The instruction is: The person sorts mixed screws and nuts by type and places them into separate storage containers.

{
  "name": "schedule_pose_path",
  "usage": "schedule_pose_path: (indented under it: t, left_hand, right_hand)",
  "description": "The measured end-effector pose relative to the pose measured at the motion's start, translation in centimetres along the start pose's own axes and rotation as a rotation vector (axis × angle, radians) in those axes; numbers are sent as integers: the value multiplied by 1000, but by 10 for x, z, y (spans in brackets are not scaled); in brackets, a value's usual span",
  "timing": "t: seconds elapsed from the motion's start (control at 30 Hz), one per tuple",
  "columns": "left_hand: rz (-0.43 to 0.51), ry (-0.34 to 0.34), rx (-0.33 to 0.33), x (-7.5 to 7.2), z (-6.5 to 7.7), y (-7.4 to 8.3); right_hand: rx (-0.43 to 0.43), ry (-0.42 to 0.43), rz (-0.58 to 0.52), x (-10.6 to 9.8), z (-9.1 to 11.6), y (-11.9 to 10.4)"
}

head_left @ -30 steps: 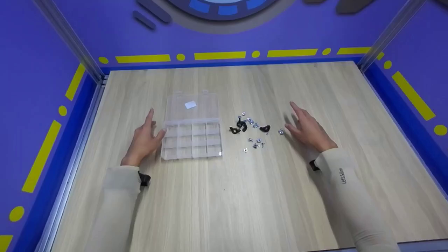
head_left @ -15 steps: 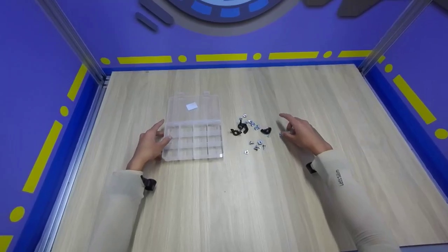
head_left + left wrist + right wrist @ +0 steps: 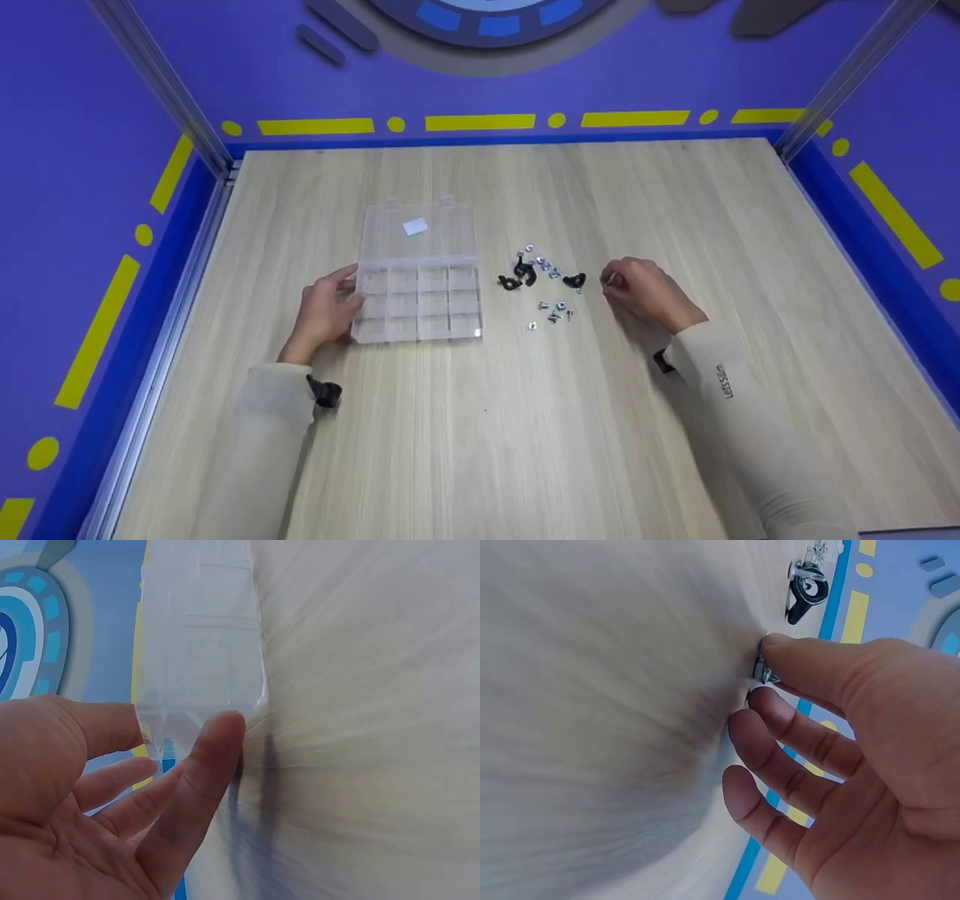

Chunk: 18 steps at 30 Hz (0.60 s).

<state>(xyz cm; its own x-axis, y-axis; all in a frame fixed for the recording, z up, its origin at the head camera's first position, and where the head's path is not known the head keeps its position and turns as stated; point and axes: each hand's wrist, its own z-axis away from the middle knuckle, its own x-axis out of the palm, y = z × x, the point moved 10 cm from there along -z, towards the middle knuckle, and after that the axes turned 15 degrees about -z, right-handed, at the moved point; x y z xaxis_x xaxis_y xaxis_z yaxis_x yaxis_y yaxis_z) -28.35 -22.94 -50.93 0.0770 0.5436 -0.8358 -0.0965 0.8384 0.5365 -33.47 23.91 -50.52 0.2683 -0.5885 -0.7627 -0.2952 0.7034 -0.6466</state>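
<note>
A clear plastic compartment box [image 3: 418, 319] lies with its lid [image 3: 457, 229] folded back on the table. My left hand [image 3: 322, 313] holds it by the left side wall, thumb over the rim and a fingertip against the outer face, as the left wrist view [image 3: 202, 637] also shows of the box. My right hand [image 3: 645, 292] pinches a small silver metal fastener [image 3: 763, 670] between thumb and index finger at the table surface; its exact kind is partly hidden. Left of this hand are several silver nuts and screws [image 3: 561, 305] and black wing-shaped pieces [image 3: 574, 280].
A white paper label [image 3: 415, 226] sits at the lid. The wood-grain table [image 3: 480, 450] is bounded by blue and yellow panels [image 3: 480, 90] and metal frame posts [image 3: 165, 75]. The loose hardware lies between the box and my right hand.
My left hand has moved right from beside the box and taken hold of its wall. My right hand's fingers have closed on the fastener that lay alone at the right.
</note>
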Motion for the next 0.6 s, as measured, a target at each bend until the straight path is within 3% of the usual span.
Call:
schedule_pose_path:
  t: [0.37, 0.6]
  left_hand:
    - [31, 1, 10, 0, 2, 1]
    - [78, -90, -14, 9, 9, -1]
  right_hand:
    - [-8, 23, 7, 1, -2, -2]
    - [10, 25, -6, 3, -1, -1]
